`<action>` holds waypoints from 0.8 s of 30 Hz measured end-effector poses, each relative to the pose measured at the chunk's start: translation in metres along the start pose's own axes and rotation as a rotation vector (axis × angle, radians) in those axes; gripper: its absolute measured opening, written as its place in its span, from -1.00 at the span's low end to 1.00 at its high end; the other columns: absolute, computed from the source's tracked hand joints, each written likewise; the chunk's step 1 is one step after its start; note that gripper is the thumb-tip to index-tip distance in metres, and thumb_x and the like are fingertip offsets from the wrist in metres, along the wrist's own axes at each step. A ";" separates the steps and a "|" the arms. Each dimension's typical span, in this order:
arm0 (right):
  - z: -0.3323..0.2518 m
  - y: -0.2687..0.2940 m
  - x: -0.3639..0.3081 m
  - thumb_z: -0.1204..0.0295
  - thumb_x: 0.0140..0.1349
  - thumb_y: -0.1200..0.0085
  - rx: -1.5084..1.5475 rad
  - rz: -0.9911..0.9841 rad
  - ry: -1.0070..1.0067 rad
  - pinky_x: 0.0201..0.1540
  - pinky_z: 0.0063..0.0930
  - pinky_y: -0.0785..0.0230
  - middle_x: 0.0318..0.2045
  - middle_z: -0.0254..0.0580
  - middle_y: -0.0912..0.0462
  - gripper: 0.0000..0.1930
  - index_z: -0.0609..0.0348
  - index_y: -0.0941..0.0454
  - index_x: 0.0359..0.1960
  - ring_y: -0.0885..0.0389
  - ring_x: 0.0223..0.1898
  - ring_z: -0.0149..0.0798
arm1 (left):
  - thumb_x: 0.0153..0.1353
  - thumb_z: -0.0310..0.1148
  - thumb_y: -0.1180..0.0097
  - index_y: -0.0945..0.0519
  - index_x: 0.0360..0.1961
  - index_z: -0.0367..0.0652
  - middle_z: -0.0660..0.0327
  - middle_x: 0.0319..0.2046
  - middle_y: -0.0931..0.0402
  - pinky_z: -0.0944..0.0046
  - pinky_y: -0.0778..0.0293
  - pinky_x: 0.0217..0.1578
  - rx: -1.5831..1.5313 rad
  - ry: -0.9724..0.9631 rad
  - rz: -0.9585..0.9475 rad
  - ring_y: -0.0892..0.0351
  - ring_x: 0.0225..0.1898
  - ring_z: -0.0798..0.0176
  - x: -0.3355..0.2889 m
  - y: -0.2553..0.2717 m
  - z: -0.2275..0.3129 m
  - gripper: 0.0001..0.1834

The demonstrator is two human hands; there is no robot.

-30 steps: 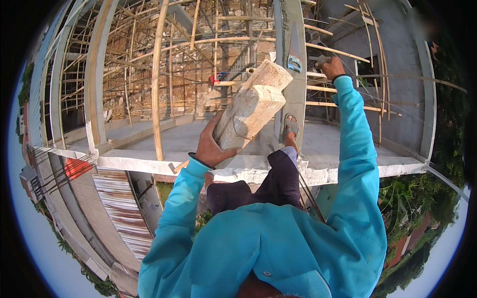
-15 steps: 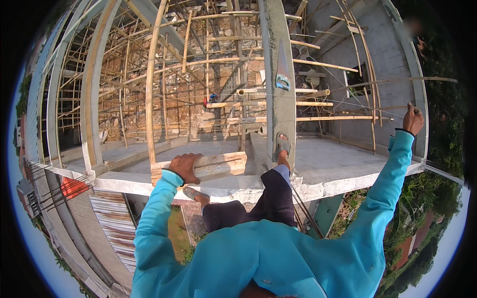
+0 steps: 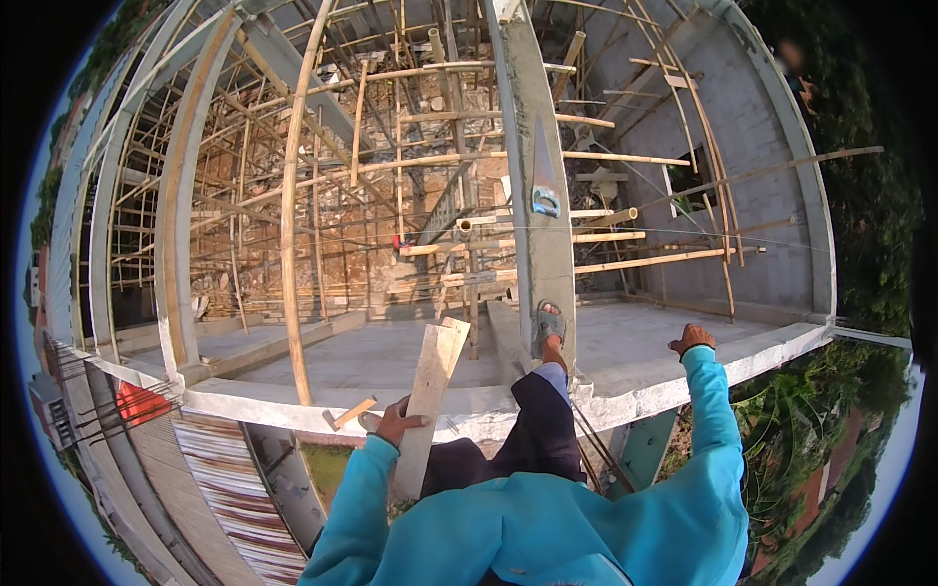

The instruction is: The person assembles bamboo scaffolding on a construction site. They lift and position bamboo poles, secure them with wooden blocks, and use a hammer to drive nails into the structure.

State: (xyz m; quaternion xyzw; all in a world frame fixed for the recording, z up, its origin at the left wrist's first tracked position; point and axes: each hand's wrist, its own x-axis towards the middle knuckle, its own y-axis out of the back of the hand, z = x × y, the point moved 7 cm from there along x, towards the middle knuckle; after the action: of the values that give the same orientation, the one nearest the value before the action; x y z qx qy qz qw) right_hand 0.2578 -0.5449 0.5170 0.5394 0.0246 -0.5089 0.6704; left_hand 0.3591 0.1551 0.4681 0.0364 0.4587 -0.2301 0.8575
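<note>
My left hand (image 3: 396,424) is closed around the edge of a pair of wooden boards (image 3: 430,376), held tilted upright in front of my left leg. My right hand (image 3: 693,339) is apart from the boards, above the right part of the white concrete ledge (image 3: 645,393). Its thumb sticks out and its fingers are loosely bent, with nothing visible in them. A handsaw (image 3: 545,200) with a blue handle lies on the narrow concrete beam (image 3: 553,259) ahead. A short wooden piece (image 3: 354,412) rests on the ledge beside my left hand.
My sandalled right foot (image 3: 550,322) stands on the beam. Bamboo scaffolding (image 3: 451,158) fills the deep space ahead. A thin string (image 3: 674,232) crosses above it. Upright bamboo (image 3: 293,225) stands at the left. Rusty roofing sheets (image 3: 234,488) lie far below, behind the ledge.
My left hand has turned the boards from lying across the ledge to tilted upright, closer to my body. My right hand has come down and inward from its outstretched place at the far right.
</note>
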 end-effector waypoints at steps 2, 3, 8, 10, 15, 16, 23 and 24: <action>-0.072 -0.023 -0.011 -0.06 0.04 -0.41 0.637 -0.128 0.245 0.12 -0.15 -0.53 0.03 0.16 -0.70 -0.13 0.28 -0.45 0.29 -0.68 0.06 0.08 | 0.06 -0.28 -0.34 -0.53 0.14 -0.39 -0.01 -0.15 -0.65 0.15 -0.62 -0.13 -0.273 0.068 -0.094 -0.69 -0.19 0.13 0.025 -0.019 0.012 -0.38; -0.129 -0.024 -0.025 -0.06 0.13 -0.38 0.941 -0.189 0.385 -0.04 -0.19 -0.59 0.05 0.14 -0.68 -0.17 0.30 -0.46 0.29 -0.71 0.01 -0.04 | 0.08 -0.25 -0.33 -0.53 0.13 -0.38 -0.01 -0.14 -0.66 0.12 -0.63 -0.11 -0.446 0.054 -0.144 -0.70 -0.18 0.08 0.041 -0.028 0.021 -0.38; -0.323 0.063 -0.158 -0.04 0.26 -0.30 1.552 -0.446 0.663 0.28 -0.19 -0.37 0.26 0.24 -0.47 -0.12 0.30 -0.24 0.43 -0.52 0.24 0.00 | 0.08 -0.17 -0.31 -0.54 0.14 -0.34 -0.03 -0.10 -0.68 0.01 -0.63 -0.03 -0.828 -0.147 -0.099 -0.71 -0.14 -0.01 0.108 -0.080 0.118 -0.36; -0.357 0.081 -0.165 -0.06 0.22 -0.31 1.559 -0.235 0.704 0.34 -0.09 -0.30 0.34 0.25 -0.36 -0.06 0.28 -0.18 0.46 -0.41 0.34 0.10 | 0.06 -0.30 -0.34 -0.49 0.16 -0.36 -0.02 -0.10 -0.64 0.06 -0.66 -0.05 -0.758 -0.222 -0.177 -0.69 -0.12 -0.01 0.119 -0.098 0.161 -0.36; -0.388 0.133 -0.173 0.12 0.06 -0.48 1.273 -0.064 0.846 0.21 -0.26 -0.47 0.19 0.15 -0.50 -0.02 0.39 -0.18 0.39 -0.58 0.18 -0.03 | 0.15 -0.27 -0.36 -0.43 0.21 -0.29 0.09 0.00 -0.57 0.15 -0.55 0.07 -0.461 -0.359 0.061 -0.61 0.01 0.16 0.117 -0.099 0.202 -0.36; -0.396 0.112 -0.156 0.24 0.04 -0.47 1.459 -0.005 0.906 0.12 -0.30 -0.52 0.11 0.07 -0.59 -0.10 0.44 -0.26 0.34 -0.65 0.06 -0.13 | 0.24 -0.24 -0.32 -0.40 0.24 -0.31 0.07 0.06 -0.55 0.14 -0.57 0.06 -0.525 -0.380 0.006 -0.62 0.03 0.15 0.123 -0.093 0.202 -0.37; -0.379 0.133 -0.146 0.33 -0.01 -0.48 1.704 -0.257 0.736 0.13 -0.33 -0.45 -0.04 0.05 -0.68 -0.26 0.48 -0.44 0.18 -0.64 -0.01 -0.19 | 0.36 -0.13 -0.20 -0.44 0.24 -0.31 0.03 0.02 -0.59 0.20 -0.62 -0.05 -0.706 -0.311 0.133 -0.66 -0.02 0.15 0.139 -0.069 0.168 -0.42; -0.373 0.134 -0.142 0.27 -0.01 -0.51 1.761 -0.161 0.708 0.11 -0.32 -0.46 -0.04 0.05 -0.67 -0.24 0.46 -0.46 0.17 -0.64 -0.02 -0.21 | 0.34 -0.13 -0.21 -0.49 0.17 -0.31 0.02 -0.12 -0.65 0.20 -0.65 -0.17 -0.685 -0.289 0.125 -0.70 -0.18 0.14 0.136 -0.063 0.165 -0.47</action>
State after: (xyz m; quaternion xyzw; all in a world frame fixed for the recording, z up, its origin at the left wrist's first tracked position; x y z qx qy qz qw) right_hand 0.4774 -0.1861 0.5376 0.9701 -0.1290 -0.1964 -0.0603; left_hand 0.5238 0.0042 0.4633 -0.2571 0.3804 -0.0134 0.8883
